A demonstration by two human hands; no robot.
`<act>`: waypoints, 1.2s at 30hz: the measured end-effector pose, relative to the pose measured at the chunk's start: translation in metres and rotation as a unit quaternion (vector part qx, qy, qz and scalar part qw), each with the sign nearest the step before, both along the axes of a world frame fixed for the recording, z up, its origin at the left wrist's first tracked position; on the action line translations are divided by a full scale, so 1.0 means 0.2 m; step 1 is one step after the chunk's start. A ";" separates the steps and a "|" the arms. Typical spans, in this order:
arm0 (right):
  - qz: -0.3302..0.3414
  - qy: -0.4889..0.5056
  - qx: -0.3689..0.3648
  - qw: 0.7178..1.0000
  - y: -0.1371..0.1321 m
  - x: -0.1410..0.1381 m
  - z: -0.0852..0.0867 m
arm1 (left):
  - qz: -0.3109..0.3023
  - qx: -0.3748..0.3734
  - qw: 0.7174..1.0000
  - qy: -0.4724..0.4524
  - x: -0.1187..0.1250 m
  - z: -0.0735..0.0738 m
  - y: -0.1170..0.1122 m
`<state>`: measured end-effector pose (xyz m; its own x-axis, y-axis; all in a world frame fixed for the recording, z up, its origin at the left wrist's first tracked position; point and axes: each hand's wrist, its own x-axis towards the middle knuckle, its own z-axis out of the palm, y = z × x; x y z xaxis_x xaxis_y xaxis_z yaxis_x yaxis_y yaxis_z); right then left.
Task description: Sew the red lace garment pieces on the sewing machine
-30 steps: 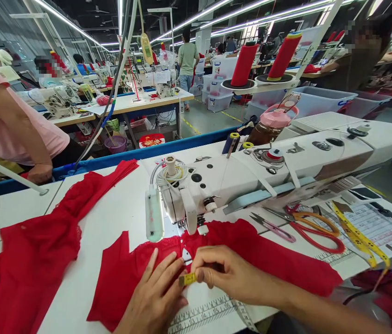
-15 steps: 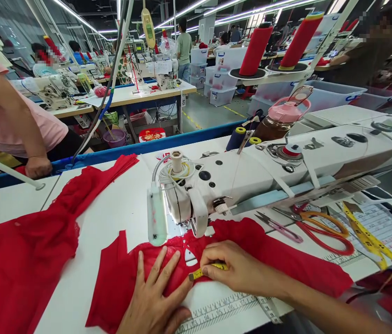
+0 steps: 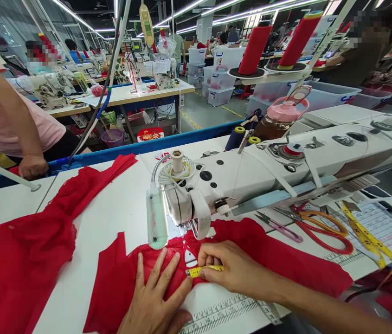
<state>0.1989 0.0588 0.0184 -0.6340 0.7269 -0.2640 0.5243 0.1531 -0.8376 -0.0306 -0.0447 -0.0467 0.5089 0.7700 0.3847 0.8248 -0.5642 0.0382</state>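
Red fabric [image 3: 108, 273] lies across the white table under the head of a sewing machine [image 3: 223, 181]. My left hand [image 3: 157, 297] rests flat on it with the fingers spread, left of a small gap in the cloth. Pinched in my right hand [image 3: 232, 269] is a short yellow tape measure piece [image 3: 196, 272], laid over the fabric just below that gap. Its metal-tipped end reaches to my left index finger. The right hand's curled fingers also rest on the red cloth.
More red fabric [image 3: 28, 250] is heaped at the left. Thread snips [image 3: 282, 229], orange-handled scissors [image 3: 328, 232] and a longer yellow tape measure [image 3: 366, 239] lie at the right. A printed ruler [image 3: 223, 313] runs along the front edge. A person [image 3: 25, 111] stands beyond the table.
The yellow tape end has shifted slightly left and now lies flatter across the cloth. My left hand stays in place; the right has moved a little left.
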 end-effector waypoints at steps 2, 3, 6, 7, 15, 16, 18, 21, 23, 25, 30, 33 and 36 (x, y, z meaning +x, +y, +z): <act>-0.002 -0.006 0.002 1.000 0.00 0.00 0.00 | -0.006 0.005 1.000 0.027 -0.01 0.01 0.00; -0.003 -0.009 0.003 1.000 0.00 0.00 0.01 | -0.007 0.009 0.999 0.038 -0.02 0.01 0.01; -0.009 -0.008 0.003 1.000 -0.01 0.00 0.01 | -0.033 0.027 0.996 0.077 -0.04 0.03 0.02; -0.011 -0.006 0.002 1.000 -0.01 -0.01 0.01 | -0.042 0.032 0.995 0.086 -0.04 0.03 0.02; -0.028 -0.002 -0.007 1.000 -0.01 0.00 0.02 | -0.044 0.046 0.995 0.081 -0.04 0.04 0.04; -0.029 -0.006 -0.007 1.000 -0.01 0.00 0.02 | -0.046 0.048 0.994 0.083 -0.04 0.05 0.05; -0.031 -0.013 -0.009 0.999 -0.01 -0.01 0.02 | -0.044 0.055 0.994 0.086 -0.04 0.05 0.06; -0.029 -0.023 -0.009 0.999 -0.01 -0.01 0.03 | -0.052 0.065 0.991 0.100 -0.05 0.07 0.06; -0.027 -0.028 -0.007 0.999 -0.01 -0.02 0.03 | -0.054 0.068 0.991 0.105 -0.05 0.07 0.07; -0.026 -0.030 -0.007 0.999 -0.01 -0.01 0.04 | -0.054 0.070 0.990 0.107 -0.05 0.08 0.07; -0.040 -0.047 0.005 0.998 -0.01 0.06 0.04 | -0.055 0.085 0.989 0.110 -0.04 0.07 0.07; -0.054 -0.036 -0.010 0.998 -0.01 0.10 0.01 | -0.058 0.096 0.988 0.110 -0.05 0.05 0.08; -0.077 -0.024 -0.015 0.997 0.00 0.11 -0.02 | -0.061 0.103 0.987 0.109 -0.06 0.04 0.08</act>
<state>0.2215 0.0585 0.0144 -0.5013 0.8064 -0.3136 0.5792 0.0435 -0.8140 -0.0417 -0.0281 -0.0380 0.6807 0.6147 0.3985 0.7263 -0.6370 -0.2581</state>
